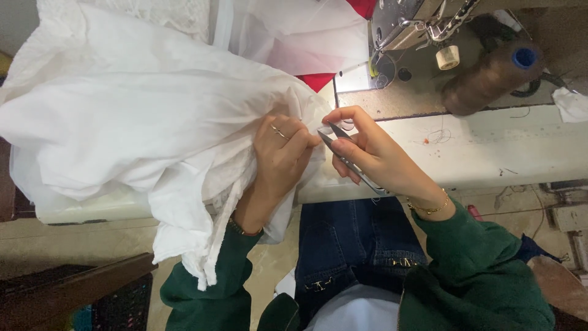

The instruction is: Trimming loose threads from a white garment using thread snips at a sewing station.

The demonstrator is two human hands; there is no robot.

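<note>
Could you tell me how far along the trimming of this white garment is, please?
Done: nothing I can confirm. In hand: the left hand pinches the white fabric while the right hand holds snips at its edge. Left: unclear; most of the fabric stays bunched on the table.

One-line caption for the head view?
Left hand pinches white fabric while right hand holds thread snips beside a sewing machine.

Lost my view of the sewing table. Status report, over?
Left hand pinching white fabric edge. Right hand holding thread snips, tips at the fabric. Brown thread cone lying behind, clear of both hands.
</note>
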